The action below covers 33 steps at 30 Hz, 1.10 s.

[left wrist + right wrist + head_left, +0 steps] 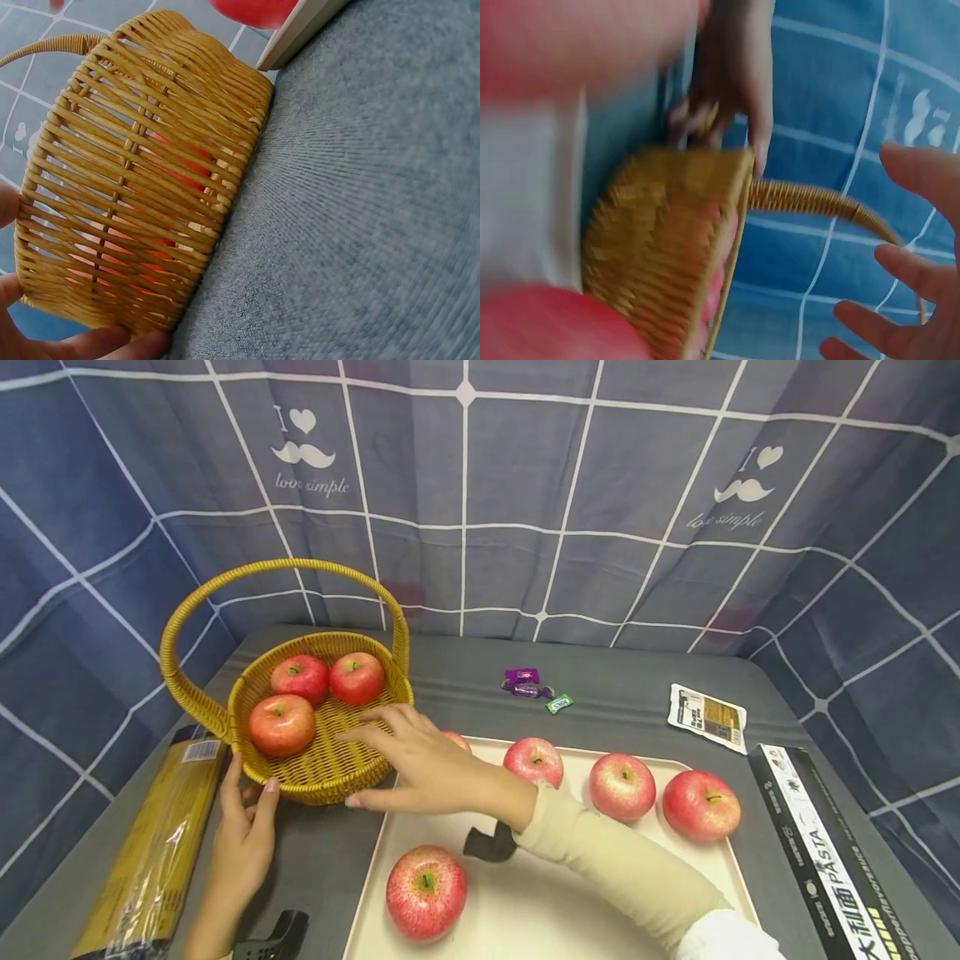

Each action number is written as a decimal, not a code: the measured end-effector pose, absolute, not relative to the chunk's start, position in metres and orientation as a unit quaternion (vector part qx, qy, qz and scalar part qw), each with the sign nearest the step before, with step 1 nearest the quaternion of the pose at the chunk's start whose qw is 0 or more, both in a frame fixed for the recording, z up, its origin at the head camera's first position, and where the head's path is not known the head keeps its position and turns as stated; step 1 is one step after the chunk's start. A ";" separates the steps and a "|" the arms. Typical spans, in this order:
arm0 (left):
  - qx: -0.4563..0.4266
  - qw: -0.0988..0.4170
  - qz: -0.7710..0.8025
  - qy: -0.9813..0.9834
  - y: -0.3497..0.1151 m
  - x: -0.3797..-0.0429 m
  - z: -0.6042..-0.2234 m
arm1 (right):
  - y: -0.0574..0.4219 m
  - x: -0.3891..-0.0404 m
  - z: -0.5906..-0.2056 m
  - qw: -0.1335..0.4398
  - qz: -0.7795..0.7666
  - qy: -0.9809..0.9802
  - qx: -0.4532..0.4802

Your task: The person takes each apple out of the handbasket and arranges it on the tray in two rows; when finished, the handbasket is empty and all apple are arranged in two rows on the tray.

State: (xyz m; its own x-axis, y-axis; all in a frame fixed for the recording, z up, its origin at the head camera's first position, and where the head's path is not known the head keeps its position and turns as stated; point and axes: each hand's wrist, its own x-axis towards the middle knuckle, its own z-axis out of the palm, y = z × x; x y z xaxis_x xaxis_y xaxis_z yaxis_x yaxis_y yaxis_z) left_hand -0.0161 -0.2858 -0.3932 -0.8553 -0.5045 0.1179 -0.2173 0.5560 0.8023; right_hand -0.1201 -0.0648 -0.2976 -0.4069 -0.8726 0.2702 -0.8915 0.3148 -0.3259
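A yellow wicker basket (330,789) with a tall arched handle holds three red apples, among them a front-left apple (281,727). My left hand (243,839) holds the basket's near-left side, its thumb at the rim; in the left wrist view its fingers (94,343) lie against the woven wall. Over the basket's right front edge reaches my right hand (427,764), fingers spread and holding nothing. Its forearm crosses a cream tray (555,910), where several apples lie, including a large near apple (426,893) and a far-right apple (701,806). One apple (455,741) is mostly hidden behind the right hand.
Left of the basket lies a long yellow package (150,843). Small wrapped candies (528,685) sit behind the tray. At the right are a white and gold packet (707,718) and a black pasta box (825,860). A checked curtain (510,485) encloses the grey table.
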 end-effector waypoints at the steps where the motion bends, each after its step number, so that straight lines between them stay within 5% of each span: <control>1: 0.208 0.172 -0.423 -0.865 -0.286 -0.016 -0.393 | -0.073 -0.127 -0.294 0.024 0.207 -0.816 0.539; 6: 0.202 0.166 -0.425 -0.866 -0.287 -0.016 -0.393 | -0.121 -0.161 -0.288 0.016 0.166 -0.847 0.504; 13: 0.207 0.156 -0.420 -0.870 -0.290 -0.015 -0.392 | -0.182 -0.188 -0.293 -0.082 0.153 -0.879 0.444; 27: 0.187 0.152 -0.416 -0.877 -0.292 -0.016 -0.393 | -0.198 -0.195 -0.339 -0.276 0.335 -0.818 0.376; 33: 0.181 0.143 -0.423 -0.876 -0.289 -0.015 -0.391 | -0.211 -0.177 -0.349 -0.256 0.351 -0.821 0.370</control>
